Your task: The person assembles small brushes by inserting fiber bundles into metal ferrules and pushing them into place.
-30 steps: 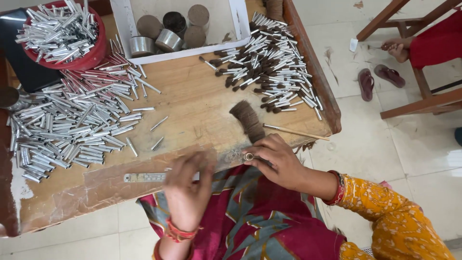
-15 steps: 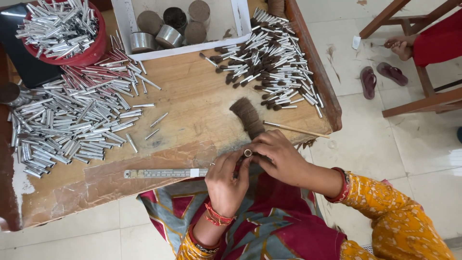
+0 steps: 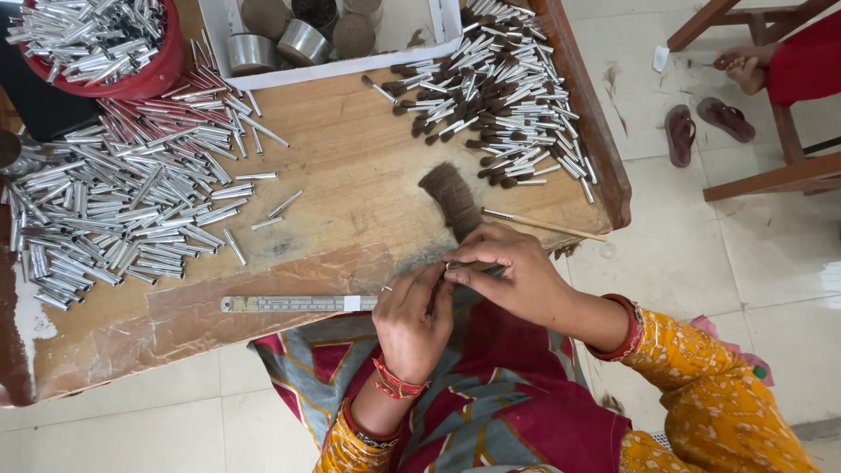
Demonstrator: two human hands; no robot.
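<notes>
Small tuft of dark bristle (image 3: pixel 464 265) pinched at the table's near edge, long axis roughly left to right, tip direction unclear. Held between narrow fingertips of right hand (image 3: pixel 508 276) and left hand (image 3: pixel 410 315). One loose bristle bundle (image 3: pixel 448 200) just beyond, one ruler (image 3: pixel 298 304), tube pile (image 3: pixel 123 219) too many to count

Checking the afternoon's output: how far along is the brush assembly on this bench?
Done: a pile of finished brushes lies at the table's far right. In hand: both the left hand and right hand pinch a small piece at the near edge, beside a hair bundle. Left: many empty metal tubes on the left, more in the red tub.
</notes>
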